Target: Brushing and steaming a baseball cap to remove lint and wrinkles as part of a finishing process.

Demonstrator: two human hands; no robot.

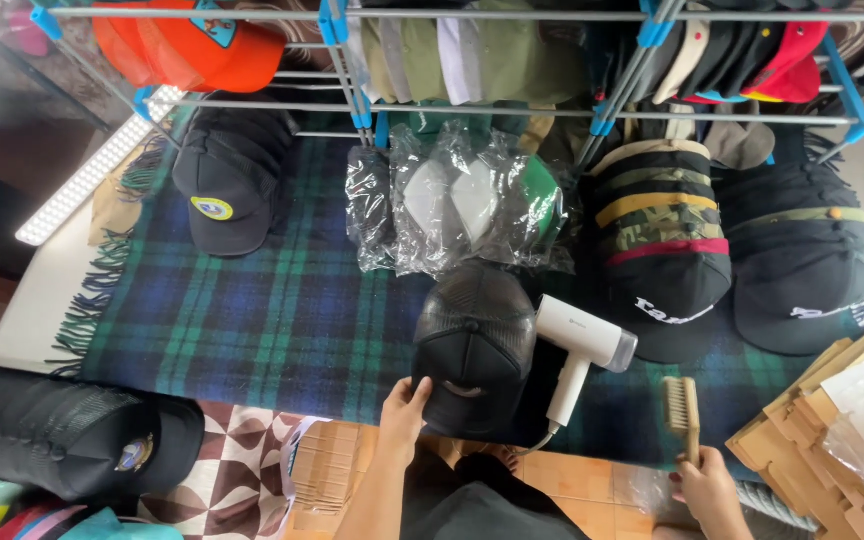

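The left hand (pixel 404 405) pinches the brim edge of a black mesh-backed cap (pixel 474 345), thumb on top and fingers curled beneath; the cap lies crown-up on a blue and green plaid blanket (pixel 272 320) spread over the tabletop, near its front edge. The right hand (pixel 707 485) is closed around the handle of a wooden brush (pixel 681 412), bristles facing left, held upright off to the right and well apart from the cap. Just beside the cap, touching its right side, rests a white handheld blower (pixel 582 350), its cord trailing down off the edge.

As a judgement, the brushing of this cap is not under way: the brush sits clear of it and the blower lies unheld; the cap is merely steadied. Behind it stand bagged caps in clear plastic (pixel 452 200), a stack of dark caps (pixel 227 175) to the left and striped stacks (pixel 662 240) to the right, under a metal rack (pixel 512 110) hung with more.
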